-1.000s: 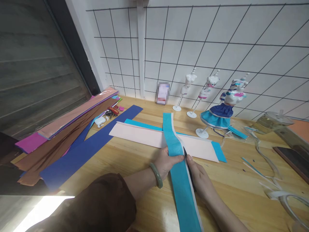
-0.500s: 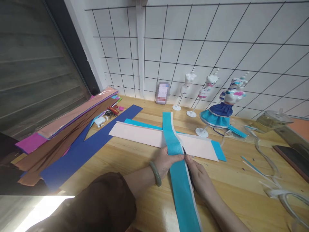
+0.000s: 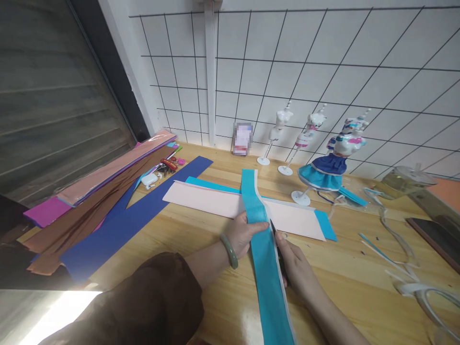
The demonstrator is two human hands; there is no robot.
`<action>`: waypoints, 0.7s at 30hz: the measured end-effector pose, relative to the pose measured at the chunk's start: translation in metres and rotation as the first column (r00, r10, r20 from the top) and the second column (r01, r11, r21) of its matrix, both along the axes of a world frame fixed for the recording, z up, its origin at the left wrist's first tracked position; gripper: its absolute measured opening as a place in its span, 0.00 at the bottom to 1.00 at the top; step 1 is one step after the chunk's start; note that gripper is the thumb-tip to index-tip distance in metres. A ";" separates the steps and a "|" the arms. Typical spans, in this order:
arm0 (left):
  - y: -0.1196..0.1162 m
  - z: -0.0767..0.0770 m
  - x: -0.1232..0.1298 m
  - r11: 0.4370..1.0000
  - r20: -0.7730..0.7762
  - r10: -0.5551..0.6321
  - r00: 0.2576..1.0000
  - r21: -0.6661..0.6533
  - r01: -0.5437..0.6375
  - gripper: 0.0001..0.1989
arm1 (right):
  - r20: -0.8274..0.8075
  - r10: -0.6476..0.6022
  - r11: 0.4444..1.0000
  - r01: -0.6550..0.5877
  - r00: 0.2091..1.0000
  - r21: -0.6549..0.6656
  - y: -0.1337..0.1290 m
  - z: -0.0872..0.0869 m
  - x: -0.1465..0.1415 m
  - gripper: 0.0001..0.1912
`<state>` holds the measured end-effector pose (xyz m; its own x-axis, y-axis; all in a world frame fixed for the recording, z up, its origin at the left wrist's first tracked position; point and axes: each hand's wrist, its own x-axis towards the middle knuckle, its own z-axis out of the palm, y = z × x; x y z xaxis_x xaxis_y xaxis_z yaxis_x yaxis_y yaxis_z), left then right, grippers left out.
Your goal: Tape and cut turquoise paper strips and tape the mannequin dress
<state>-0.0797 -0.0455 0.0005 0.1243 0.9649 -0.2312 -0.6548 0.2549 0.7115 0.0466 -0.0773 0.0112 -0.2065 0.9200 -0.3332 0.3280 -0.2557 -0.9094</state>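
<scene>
A long turquoise strip (image 3: 264, 268) with a white band along its right edge runs from the table's front toward the wall. My left hand (image 3: 244, 235), with a green bangle at the wrist, is closed on it, thumb on top and fingers underneath. Close to the white edge, my right hand (image 3: 291, 254) is wrapped around dark scissors (image 3: 280, 258). Their pointed tip shows just beside the band; the handles are mostly hidden in the palm. Beneath the strip's far part lie a pale pink strip (image 3: 204, 199) and another turquoise strip (image 3: 327, 225).
Blue (image 3: 143, 215) and brown strips (image 3: 108, 187) lie on the left, near an earphone case (image 3: 149, 179). Small dress forms (image 3: 281, 127) stand by the wall, one wearing a blue skirt (image 3: 323, 175). White tape (image 3: 427, 292), a dark phone-like slab (image 3: 434, 239) and a glass pot (image 3: 406, 179) are right.
My left hand and the turquoise strip under it have shifted slightly left. The scissors' tip now stands clearer of my left thumb, and my right hand has moved very little.
</scene>
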 end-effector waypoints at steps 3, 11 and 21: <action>-0.003 0.001 0.002 1.000 -0.017 0.018 1.000 0.016 -0.018 0.18 | -0.003 -0.019 0.997 0.020 1.000 0.077 0.001 0.001 0.001 0.26; -0.006 0.007 0.002 0.999 -0.051 0.053 0.997 -0.002 -0.053 0.17 | 0.026 -0.036 0.991 0.032 0.999 0.133 0.001 0.004 0.001 0.26; -0.005 0.002 0.003 1.000 -0.081 0.027 0.996 0.012 -0.027 0.19 | 0.012 0.006 0.999 -0.007 1.000 0.036 0.000 0.006 -0.001 0.29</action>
